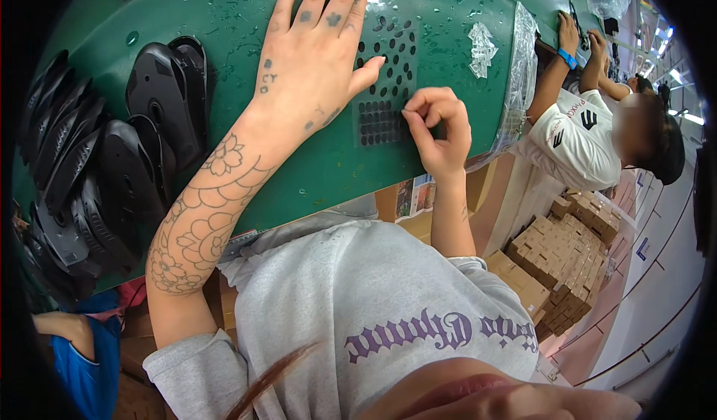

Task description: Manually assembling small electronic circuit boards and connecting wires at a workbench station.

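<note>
- Found one clear sheet of small black dots, lying flat on the green tabletop, between the two hands.
- Noted a tight block of dots at the sheet's near end, with sparser, scattered ones toward the far end.
- Saw the right hand at the sheet's right edge, beside the tight block. Read its grip as thumb and index fingertips pressed together; could not tell about any dot pinched between.
- Saw the left hand palm down, fingers loosely spread, thumb reaching over the sheet's left side. Read its grip as relaxed, pinching nothing visible.
- Judged a sideways slip of the sheet possible, owing to its thinness and the wet-looking droplets on the tabletop.
- Judged a dot liable to cling to a fingertip, fold or drop, from its small size and a presumably tacky back.
- Counted one sheet and two hands; put dots at several dozen, too small for a sure tally.
- Counted one cluster of clear plastic pieces right of the sheet, and one plastic film along the tabletop's right edge.
- Estimated at least ten dark shells at left, overlapping too much for an exact count.
- Recorded farther off one white-shirted co-worker and stacked brown cartons, uncounted.
</note>
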### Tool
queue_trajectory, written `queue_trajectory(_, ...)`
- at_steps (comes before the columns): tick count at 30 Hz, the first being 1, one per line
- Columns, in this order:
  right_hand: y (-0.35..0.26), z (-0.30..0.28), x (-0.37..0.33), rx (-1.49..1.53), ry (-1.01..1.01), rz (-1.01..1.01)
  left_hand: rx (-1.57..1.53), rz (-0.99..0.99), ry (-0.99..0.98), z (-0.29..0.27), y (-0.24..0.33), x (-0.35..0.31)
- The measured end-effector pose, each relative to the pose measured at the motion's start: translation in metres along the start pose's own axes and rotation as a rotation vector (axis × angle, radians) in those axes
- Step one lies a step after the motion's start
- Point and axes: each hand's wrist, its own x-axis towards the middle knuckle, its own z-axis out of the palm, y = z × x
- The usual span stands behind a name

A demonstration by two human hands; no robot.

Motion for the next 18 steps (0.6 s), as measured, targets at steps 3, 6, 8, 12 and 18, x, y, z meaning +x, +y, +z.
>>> queue_trajectory(3,-0.001,0.0,-0.002,0.211,0.052,-0.066,-0.012,0.003,0.008,0.0,0.0,0.0)
queue_trajectory(6,-0.008,0.003,0.025,0.239,0.124,0.002,-0.013,-0.006,-0.007,-0.002,0.004,-0.001)
queue_trajectory(8,-0.009,0.011,0.049,0.281,0.213,0.012,-0.009,-0.021,-0.018,-0.006,0.008,-0.001)
queue_trajectory(12,-0.004,0.026,0.076,0.026,0.013,-0.088,0.012,-0.057,-0.038,-0.015,0.008,0.0)
queue_trajectory(18,0.006,0.04,0.091,-0.096,0.185,-0.185,0.025,-0.118,-0.077,-0.021,0.009,0.001)
